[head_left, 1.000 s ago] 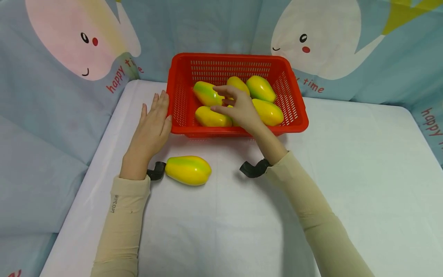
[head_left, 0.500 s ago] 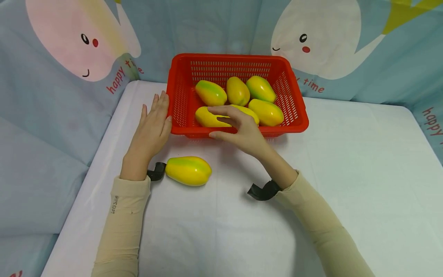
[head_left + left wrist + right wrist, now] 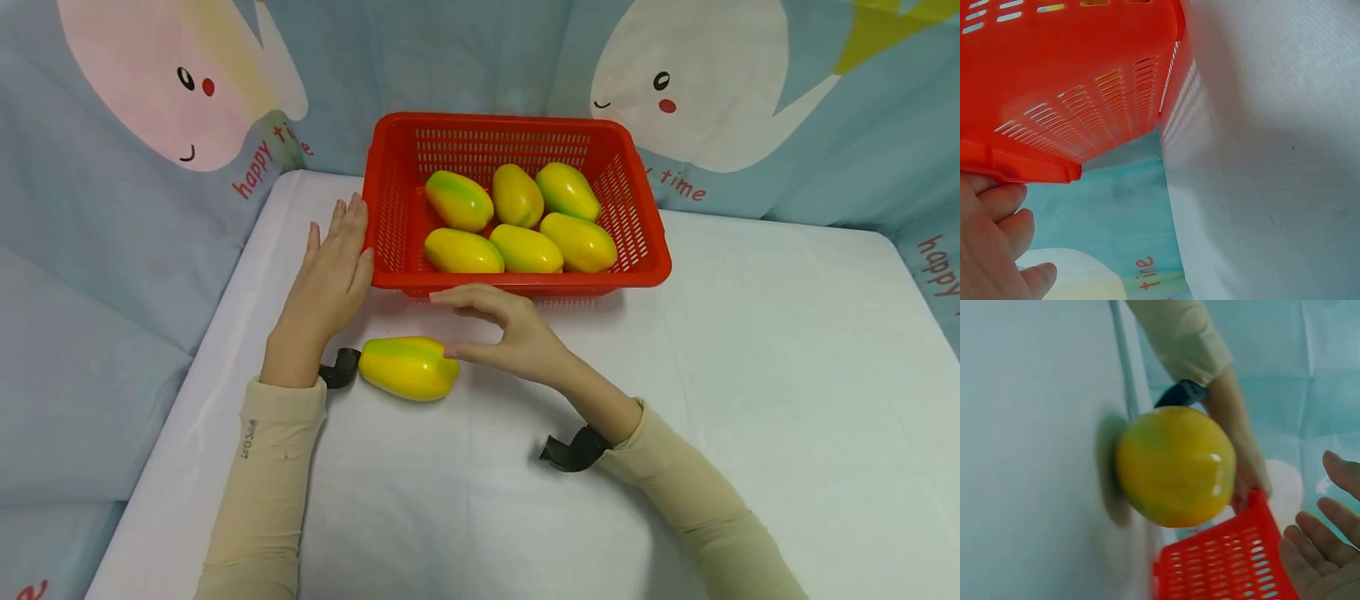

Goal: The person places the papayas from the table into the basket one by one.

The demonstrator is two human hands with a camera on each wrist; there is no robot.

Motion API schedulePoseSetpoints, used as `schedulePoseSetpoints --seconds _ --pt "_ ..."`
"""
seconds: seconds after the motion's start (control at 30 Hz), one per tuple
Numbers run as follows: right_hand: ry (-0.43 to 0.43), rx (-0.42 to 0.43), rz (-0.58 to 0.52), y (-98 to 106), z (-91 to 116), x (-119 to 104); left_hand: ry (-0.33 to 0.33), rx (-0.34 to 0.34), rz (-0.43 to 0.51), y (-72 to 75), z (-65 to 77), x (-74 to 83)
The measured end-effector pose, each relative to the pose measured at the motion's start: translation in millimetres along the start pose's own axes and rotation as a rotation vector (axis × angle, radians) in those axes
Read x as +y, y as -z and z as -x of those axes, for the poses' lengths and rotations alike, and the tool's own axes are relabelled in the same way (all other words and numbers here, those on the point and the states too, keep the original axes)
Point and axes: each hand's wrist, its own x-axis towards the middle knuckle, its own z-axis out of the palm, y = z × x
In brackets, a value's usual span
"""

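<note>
A yellow-green papaya (image 3: 405, 369) lies on its side on the white table, in front of a red plastic basket (image 3: 525, 281). Several more papayas (image 3: 588, 243) lie in two rows inside the basket. My left hand (image 3: 322, 287) rests with straight fingers against the basket's left side; in the left wrist view its fingertips touch the rim. Just right of the loose papaya hovers my right hand (image 3: 517, 337), thumb and fingers spread apart and holding nothing. Its thumb overlaps the papaya's right end in the head view, but the right wrist view shows the palm apart from the fruit.
A pale blue curtain (image 3: 480, 58) with whale prints stands behind the table and along its left side. Black wrist-camera mounts (image 3: 576, 450) jut from under both sleeves. White tablecloth (image 3: 780, 375) stretches to the right of the basket.
My right hand has come out of the basket, toward me, over the front rim to beside the loose papaya. The papayas in the basket are now uncovered. The left hand stays put.
</note>
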Motion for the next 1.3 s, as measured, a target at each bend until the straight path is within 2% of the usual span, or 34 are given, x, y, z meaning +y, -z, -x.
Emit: schedulePoseSetpoints --seconds 0.17,0.3,0.4,0.57,0.93,1.3 --pt "-0.075 -0.078 0.008 -8 5 9 0.012 -0.003 0.002 -1.1 -0.5 0.8" --pt "-0.126 -0.165 0.084 -15 5 15 0.009 0.000 0.000 -1.2 -0.4 -0.4" --pt "-0.126 -0.197 0.142 -21 5 19 0.002 0.002 0.005 -1.0 -0.9 -0.9" --pt "-0.101 -0.183 0.188 -27 6 23 0.001 0.004 0.010 -0.8 -0.9 -0.2" --pt "-0.120 -0.167 0.191 -27 6 29 0.003 0.000 0.012 0.1 0.0 0.6" --pt "-0.169 -0.210 0.191 -27 7 30 0.001 0.006 0.010 0.0 -0.8 1.2"
